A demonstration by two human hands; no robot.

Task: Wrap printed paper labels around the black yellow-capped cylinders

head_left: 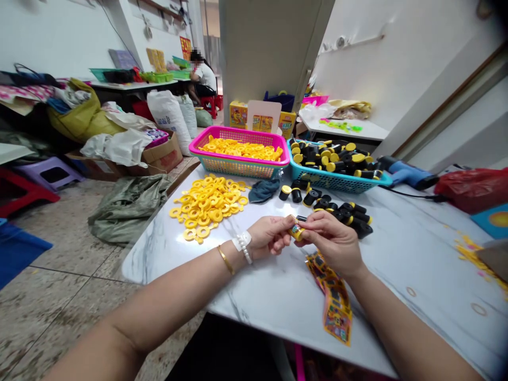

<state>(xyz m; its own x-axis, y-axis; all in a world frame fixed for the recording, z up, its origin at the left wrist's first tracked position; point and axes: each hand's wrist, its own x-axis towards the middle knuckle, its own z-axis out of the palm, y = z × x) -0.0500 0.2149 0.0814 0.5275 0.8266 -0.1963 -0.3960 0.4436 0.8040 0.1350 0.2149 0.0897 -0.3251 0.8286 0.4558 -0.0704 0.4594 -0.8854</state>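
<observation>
Yellow rings, baskets, stickers on marbled table

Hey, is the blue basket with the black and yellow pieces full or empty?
Full: the black and yellow pieces heap above the blue basket's rim.

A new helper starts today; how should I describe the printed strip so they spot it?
On the white marbled table, look below the right hand. The printed strip runs toward the near edge; its colourful pictures set it apart from the plain yellow ring pieces and black-and-yellow cylinders.

Small yellow piece partly hidden by the right hand
</observation>
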